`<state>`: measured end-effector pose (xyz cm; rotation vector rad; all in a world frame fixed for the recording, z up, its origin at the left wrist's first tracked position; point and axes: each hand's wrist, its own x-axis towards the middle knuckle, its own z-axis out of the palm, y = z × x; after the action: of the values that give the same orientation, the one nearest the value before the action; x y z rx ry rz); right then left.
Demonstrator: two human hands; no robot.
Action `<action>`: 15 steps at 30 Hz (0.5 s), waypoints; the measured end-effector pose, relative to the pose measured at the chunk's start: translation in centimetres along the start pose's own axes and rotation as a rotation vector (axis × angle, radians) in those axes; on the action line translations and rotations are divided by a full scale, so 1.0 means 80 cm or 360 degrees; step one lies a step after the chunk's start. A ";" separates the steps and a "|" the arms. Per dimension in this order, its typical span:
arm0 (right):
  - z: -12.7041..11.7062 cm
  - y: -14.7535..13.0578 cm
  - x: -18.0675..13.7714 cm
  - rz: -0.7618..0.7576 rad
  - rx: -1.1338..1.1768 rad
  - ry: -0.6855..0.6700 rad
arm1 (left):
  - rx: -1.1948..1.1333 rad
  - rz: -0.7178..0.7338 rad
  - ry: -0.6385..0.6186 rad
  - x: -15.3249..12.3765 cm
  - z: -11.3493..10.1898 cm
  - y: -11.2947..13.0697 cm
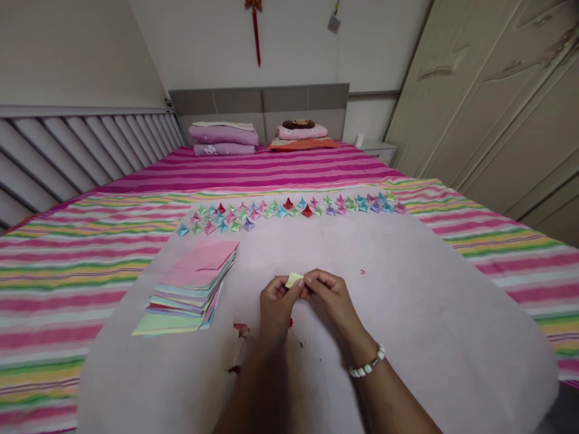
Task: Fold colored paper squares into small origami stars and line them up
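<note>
My left hand (277, 300) and my right hand (329, 294) meet above a pale pink round board (407, 313) that lies on the bed. Both pinch a small folded piece of pale yellow-green paper (294, 279) between their fingertips. A white bead bracelet (367, 364) sits on my right wrist. To the left of my hands lies a stack of coloured paper squares (192, 295) with a pink sheet on top. Along the board's far edge runs a curved row of several small folded paper shapes (289, 210) in pink, green, blue, red and purple.
The bed has a striped cover (67, 265) in pink, green and yellow. Folded pillows and blankets (224, 138) lie at the grey headboard. A wardrobe (497, 108) stands at the right, a slatted panel (67, 150) at the left. Small red paper scraps (241, 329) lie near my wrists.
</note>
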<state>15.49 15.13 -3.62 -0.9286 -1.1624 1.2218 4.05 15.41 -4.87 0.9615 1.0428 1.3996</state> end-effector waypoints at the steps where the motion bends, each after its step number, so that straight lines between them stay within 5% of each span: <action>1: 0.000 0.001 0.000 0.0004 0.0003 0.0005 | 0.0011 0.0001 -0.0005 0.000 0.000 0.000; 9: 0.001 0.010 0.002 -0.0073 -0.0076 0.0221 | 0.0145 -0.0064 0.0043 0.001 -0.002 -0.001; 15: -0.002 0.010 0.004 0.0073 0.0112 0.0153 | 0.0292 0.0005 0.0079 0.002 -0.004 0.003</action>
<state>15.50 15.54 -4.38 -0.9550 -1.0213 1.2334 3.64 15.53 -4.72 1.0658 1.2235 1.3534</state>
